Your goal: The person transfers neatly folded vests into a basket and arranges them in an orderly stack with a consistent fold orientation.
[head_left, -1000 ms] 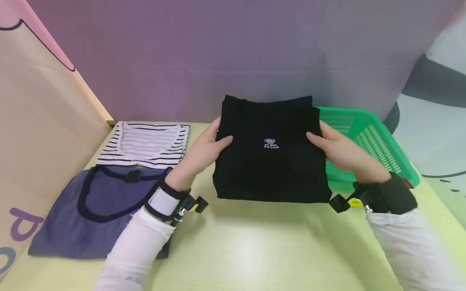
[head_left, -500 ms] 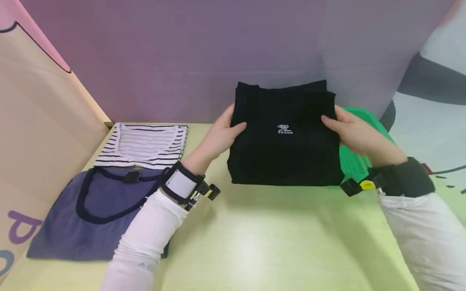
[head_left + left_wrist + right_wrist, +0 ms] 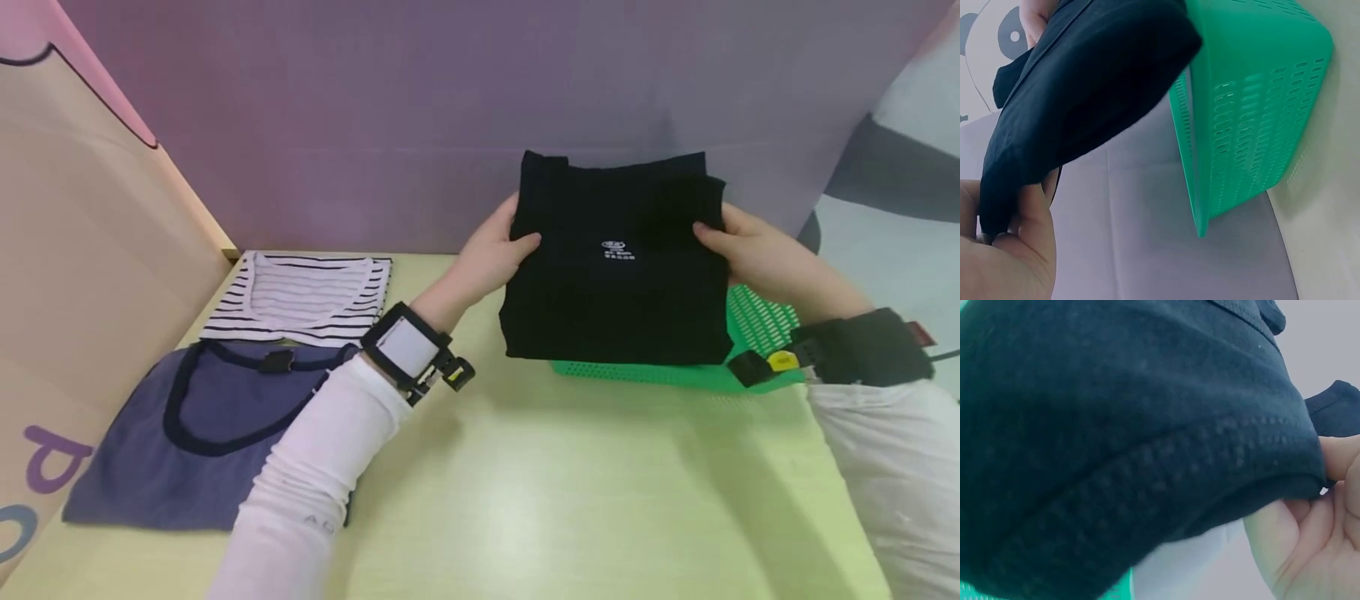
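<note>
A folded black garment (image 3: pixel 615 267) with a small white logo hangs in the air over the green basket (image 3: pixel 757 321) at the right rear of the table. My left hand (image 3: pixel 495 250) grips its left edge, thumb on top. My right hand (image 3: pixel 757 254) grips its right edge the same way. In the left wrist view the black garment (image 3: pixel 1079 94) hangs beside the green basket (image 3: pixel 1254 112), pinched by my left hand (image 3: pixel 1007 250). The right wrist view is filled with the black garment (image 3: pixel 1122 437), with my right hand (image 3: pixel 1316 519) holding its edge.
A folded striped top (image 3: pixel 300 298) lies at the rear left of the yellow-green table (image 3: pixel 525 500). A purple top (image 3: pixel 187 433) with dark trim lies in front of it. Cardboard walls close the left and back sides.
Both hands have carried the black garment up and to the right, from the table's middle to above the green basket, which it now mostly covers.
</note>
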Demonstrator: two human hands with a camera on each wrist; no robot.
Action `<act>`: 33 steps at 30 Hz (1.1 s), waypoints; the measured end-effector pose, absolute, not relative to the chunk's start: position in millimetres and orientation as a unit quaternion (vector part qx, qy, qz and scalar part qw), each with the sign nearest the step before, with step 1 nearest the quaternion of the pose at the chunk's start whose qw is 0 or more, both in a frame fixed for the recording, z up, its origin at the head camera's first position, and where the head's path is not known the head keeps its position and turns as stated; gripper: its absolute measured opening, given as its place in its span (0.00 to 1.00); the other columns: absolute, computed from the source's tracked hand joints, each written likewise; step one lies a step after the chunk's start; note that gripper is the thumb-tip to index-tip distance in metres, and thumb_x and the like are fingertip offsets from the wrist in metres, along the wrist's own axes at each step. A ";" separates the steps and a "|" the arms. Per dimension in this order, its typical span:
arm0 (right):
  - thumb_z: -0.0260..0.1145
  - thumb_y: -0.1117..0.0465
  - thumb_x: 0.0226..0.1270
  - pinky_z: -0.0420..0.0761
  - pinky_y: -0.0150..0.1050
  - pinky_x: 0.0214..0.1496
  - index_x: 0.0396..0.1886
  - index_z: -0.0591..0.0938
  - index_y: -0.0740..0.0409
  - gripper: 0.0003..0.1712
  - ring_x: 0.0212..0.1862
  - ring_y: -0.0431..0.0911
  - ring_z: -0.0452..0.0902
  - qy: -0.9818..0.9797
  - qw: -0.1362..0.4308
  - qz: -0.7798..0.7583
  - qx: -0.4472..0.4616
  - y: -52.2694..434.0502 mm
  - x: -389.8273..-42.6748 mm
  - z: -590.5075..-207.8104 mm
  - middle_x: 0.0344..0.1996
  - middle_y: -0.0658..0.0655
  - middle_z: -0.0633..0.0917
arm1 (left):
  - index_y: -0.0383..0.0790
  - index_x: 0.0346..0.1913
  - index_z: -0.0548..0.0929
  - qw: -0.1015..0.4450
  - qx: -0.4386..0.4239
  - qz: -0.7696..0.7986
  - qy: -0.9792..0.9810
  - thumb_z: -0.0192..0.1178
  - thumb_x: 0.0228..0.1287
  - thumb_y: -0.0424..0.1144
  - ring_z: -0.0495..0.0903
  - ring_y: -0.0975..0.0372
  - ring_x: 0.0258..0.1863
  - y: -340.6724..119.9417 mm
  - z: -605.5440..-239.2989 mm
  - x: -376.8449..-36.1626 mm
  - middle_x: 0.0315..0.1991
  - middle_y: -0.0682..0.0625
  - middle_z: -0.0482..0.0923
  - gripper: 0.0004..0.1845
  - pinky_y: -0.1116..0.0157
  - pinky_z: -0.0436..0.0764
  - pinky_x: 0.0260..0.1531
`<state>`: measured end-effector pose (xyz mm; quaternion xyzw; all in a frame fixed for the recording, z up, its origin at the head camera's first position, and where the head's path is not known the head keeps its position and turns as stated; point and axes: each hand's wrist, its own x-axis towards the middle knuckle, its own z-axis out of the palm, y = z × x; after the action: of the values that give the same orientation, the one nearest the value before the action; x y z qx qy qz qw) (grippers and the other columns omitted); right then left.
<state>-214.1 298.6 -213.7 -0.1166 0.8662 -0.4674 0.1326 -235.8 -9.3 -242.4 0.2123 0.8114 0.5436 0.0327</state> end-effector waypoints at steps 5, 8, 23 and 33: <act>0.40 0.46 0.76 0.84 0.35 0.36 0.75 0.45 0.54 0.35 0.37 0.32 0.81 0.873 0.118 -0.462 -0.100 306.8 -216.2 -214.9 0.40 0.26 0.76 | 0.48 0.76 0.45 0.046 0.210 0.525 0.824 0.49 0.72 0.38 0.52 0.63 0.73 -1.8 -237.2 -237.7 0.75 0.53 0.50 0.35 0.65 0.56 0.70; 0.41 0.45 0.75 0.82 0.32 0.36 0.75 0.47 0.54 0.36 0.35 0.30 0.79 0.894 0.110 -0.426 -0.088 312.7 -216.9 -215.0 0.39 0.25 0.76 | 0.48 0.75 0.47 0.059 0.211 0.511 0.831 0.48 0.73 0.40 0.51 0.64 0.73 1.8 -236.0 -239.3 0.75 0.54 0.50 0.33 0.65 0.56 0.70; 0.38 0.42 0.74 0.82 0.32 0.37 0.76 0.42 0.57 0.39 0.35 0.23 0.75 0.929 0.115 -0.347 -0.053 340.3 -231.1 -207.0 0.62 0.62 0.69 | 0.46 0.66 0.65 0.118 0.237 0.536 0.802 0.46 0.74 0.41 0.65 0.64 0.15 21.1 -225.4 -248.1 0.28 0.52 0.72 0.20 0.66 0.75 0.29; 0.37 0.40 0.73 0.83 0.33 0.37 0.76 0.39 0.55 0.41 0.35 0.22 0.74 0.926 0.134 -0.351 -0.034 358.0 -237.2 -207.1 0.67 0.68 0.58 | 0.47 0.70 0.61 0.152 0.219 0.543 0.796 0.45 0.75 0.40 0.78 0.62 0.49 42.0 -218.0 -252.7 0.64 0.51 0.69 0.23 0.68 0.80 0.42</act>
<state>-237.2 358.0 -207.1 -0.0345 0.9259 -0.3513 0.1344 -252.7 42.0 -218.0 0.2190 0.7965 0.5427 0.1521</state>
